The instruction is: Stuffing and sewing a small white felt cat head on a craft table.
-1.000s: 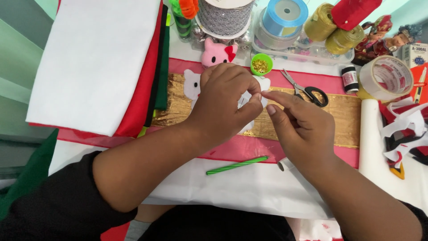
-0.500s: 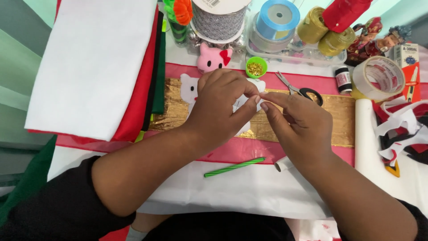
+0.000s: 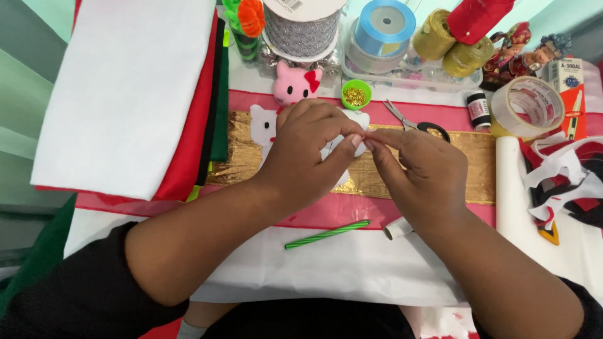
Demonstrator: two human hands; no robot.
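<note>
Two hands meet mid-frame, near to far: one green stick (image 3: 326, 234) lies on white sheet (image 3: 301, 270), apart from both hands; one small white roll (image 3: 397, 228) sits just beside the right wrist. Left hand (image 3: 311, 147) and right hand (image 3: 418, 166) pinch fingertip to fingertip on something tiny at the join, too small to tell what. Under the left hand sits a white cat cutout (image 3: 264, 127) on one gold strip (image 3: 370, 164), mostly covered, with a white bit showing below the fingers. Step looks like fixing a small piece onto the cutout; next move probably calls for a steady pinch and pressing it down without shifting the cutout. Behind: one pair of scissors (image 3: 414, 122) just past the right hand, one green cup (image 3: 356, 95) of gold bits, one pink cat head (image 3: 295, 85), one black spool (image 3: 478, 110), one tape roll (image 3: 526, 107). Farthest: one silver spool (image 3: 301, 31), one blue ribbon roll (image 3: 384, 25), two gold ribbon rolls (image 3: 449, 47). One felt stack (image 3: 125, 94) far left.
</note>
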